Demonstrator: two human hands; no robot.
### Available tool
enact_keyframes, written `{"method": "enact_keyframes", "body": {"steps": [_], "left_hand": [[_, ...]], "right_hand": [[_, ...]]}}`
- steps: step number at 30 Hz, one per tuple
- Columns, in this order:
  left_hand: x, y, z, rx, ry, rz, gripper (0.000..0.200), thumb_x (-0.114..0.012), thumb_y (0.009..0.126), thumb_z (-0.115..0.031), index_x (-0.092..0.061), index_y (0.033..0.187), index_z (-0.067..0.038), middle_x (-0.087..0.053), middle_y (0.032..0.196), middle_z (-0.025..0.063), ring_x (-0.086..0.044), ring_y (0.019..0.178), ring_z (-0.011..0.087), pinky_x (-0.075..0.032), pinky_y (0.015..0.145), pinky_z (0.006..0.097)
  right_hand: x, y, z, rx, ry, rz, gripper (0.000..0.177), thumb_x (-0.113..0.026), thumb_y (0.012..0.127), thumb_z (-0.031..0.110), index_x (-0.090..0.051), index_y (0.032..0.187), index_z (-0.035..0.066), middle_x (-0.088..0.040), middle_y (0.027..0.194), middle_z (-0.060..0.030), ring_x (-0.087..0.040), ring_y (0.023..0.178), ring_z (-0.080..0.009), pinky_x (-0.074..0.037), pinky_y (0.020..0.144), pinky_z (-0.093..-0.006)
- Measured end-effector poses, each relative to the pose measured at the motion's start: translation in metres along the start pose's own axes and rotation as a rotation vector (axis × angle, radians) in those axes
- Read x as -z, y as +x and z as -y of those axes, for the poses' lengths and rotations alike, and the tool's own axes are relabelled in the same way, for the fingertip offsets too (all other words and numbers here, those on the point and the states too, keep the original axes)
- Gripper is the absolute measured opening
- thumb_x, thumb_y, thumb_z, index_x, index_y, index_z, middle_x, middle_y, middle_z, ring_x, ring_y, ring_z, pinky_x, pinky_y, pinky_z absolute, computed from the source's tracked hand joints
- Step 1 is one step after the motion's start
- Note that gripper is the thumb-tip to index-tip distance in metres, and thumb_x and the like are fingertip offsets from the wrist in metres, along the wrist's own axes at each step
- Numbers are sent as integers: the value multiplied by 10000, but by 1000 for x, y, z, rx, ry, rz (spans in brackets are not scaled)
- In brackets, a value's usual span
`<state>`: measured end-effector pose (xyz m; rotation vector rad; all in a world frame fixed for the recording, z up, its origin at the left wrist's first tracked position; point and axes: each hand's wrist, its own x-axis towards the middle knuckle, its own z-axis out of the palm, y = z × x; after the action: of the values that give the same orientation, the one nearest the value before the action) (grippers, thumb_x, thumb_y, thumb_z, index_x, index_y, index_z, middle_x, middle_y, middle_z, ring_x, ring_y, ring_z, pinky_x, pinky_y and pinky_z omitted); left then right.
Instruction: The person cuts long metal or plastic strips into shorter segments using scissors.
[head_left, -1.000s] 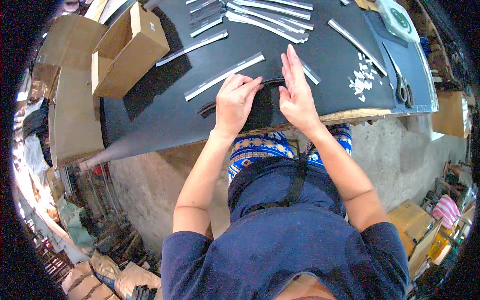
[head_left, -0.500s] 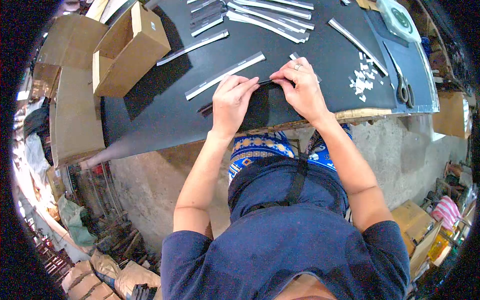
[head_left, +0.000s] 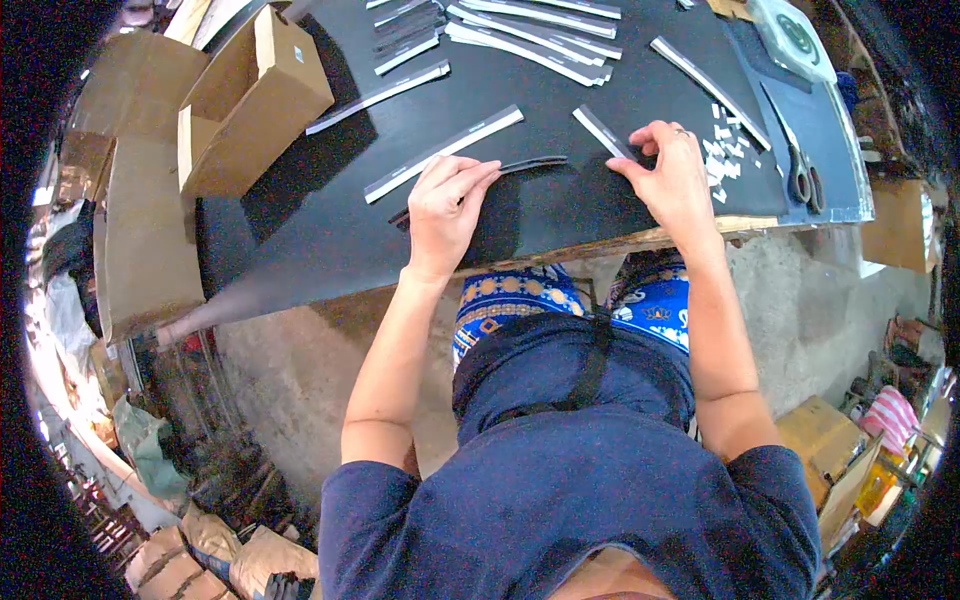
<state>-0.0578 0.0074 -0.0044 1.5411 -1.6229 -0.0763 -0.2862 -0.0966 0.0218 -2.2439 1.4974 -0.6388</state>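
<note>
An open cardboard box (head_left: 255, 95) sat at the far left of the counter (head_left: 330, 230), its flaps raised. Its mouth faced away, so what it held could not be told. At the far right corner lay a clear plastic packet (head_left: 795, 35) with a dark ring showing through it.

The left hand (head_left: 445, 205) lay flat, its grip spread and closed on nothing, with the fingertips pressing one end of a thin black strip (head_left: 535, 162). That strip was matte and gently curved, and it lay on the dark counter top near the front edge, between the two hands. Just beyond it ran a long grey strip (head_left: 445, 152), straight and flat with a paler band along one edge.

The right hand (head_left: 675, 180) was curled at the near end of a short grey strip (head_left: 603, 131). Thumb and forefinger framed its tip, but whether the grip pinched it or only touched it could not be told.

Small white paper scraps (head_left: 722, 150) lay scattered right beside that hand, and metal scissors (head_left: 800, 175) lay further right. More grey strips were heaped in a loose pile (head_left: 530, 30) at the back.
</note>
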Motion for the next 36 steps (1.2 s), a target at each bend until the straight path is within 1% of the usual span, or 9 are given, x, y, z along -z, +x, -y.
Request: {"method": "enact_keyframes", "body": {"steps": [6,12,15,18,19,22,25,28,36], "left_hand": [[-2,-1,5,-20,-17,-3,158,-719,724,-7,-724,878,-41,-673,811,74,-620,752,195,-484,681,276],[0,1,2,-10,-16,7,144,-720,722,-8,-721,864,-35,-674,811,76,-621,751,197,-485,689,279],[1,3,4,-28,-12,23,128,-715,732,-20,-719,859,-32,-675,810,82,-625,754,200,-485,694,285],[-1,9,1,11,-21,75,117,-707,743,-32,-717,859,-31,-676,811,88,-630,756,205,-485,697,289],[-2,12,1,13,-21,75,117,-707,743,-32,-717,859,-31,-676,811,88,-630,756,205,-485,697,289],[-9,19,-1,34,-73,102,113,-704,746,-37,-717,858,-33,-675,807,90,-633,756,208,-485,697,291],[-15,24,-2,15,-104,126,112,-706,744,-43,-718,855,-35,-673,797,90,-633,752,209,-483,692,296],[-17,25,-2,8,-83,143,115,-706,745,-48,-720,859,-38,-672,791,90,-634,749,209,-482,688,300],[-16,25,-1,34,-148,155,161,-702,745,-43,-729,903,-61,-670,802,84,-628,752,195,-480,689,295]], "right_hand": [[-7,4,-6,-30,-25,-20,327,-808,660,228,-650,848,12,-612,822,-147,-580,828,-305,-463,741,-397],[-9,7,-6,-54,105,47,203,-770,687,132,-656,803,11,-635,765,-158,-618,718,-294,-485,663,-392],[-6,6,-6,-130,235,65,166,-744,705,84,-660,830,13,-657,750,-139,-631,678,-244,-491,631,-349],[6,6,-7,-16,375,-114,142,-710,738,46,-676,874,30,-668,751,-99,-617,668,-151,-484,627,-285],[10,6,-7,71,369,-201,107,-708,745,43,-681,848,31,-672,761,-93,-622,692,-159,-481,651,-281],[24,8,-7,187,394,-206,93,-719,732,45,-690,819,48,-668,781,-78,-621,762,-167,-475,710,-284],[19,7,-1,478,365,-46,81,-723,692,52,-679,759,67,-618,820,-60,-573,880,-224,-453,785,-330],[4,5,3,560,293,5,74,-728,678,72,-672,725,73,-587,864,-66,-541,912,-251,-433,798,-354],[-22,12,9,543,253,-28,83,-724,667,91,-652,704,71,-584,853,-53,-541,899,-254,-416,814,-362]]}}
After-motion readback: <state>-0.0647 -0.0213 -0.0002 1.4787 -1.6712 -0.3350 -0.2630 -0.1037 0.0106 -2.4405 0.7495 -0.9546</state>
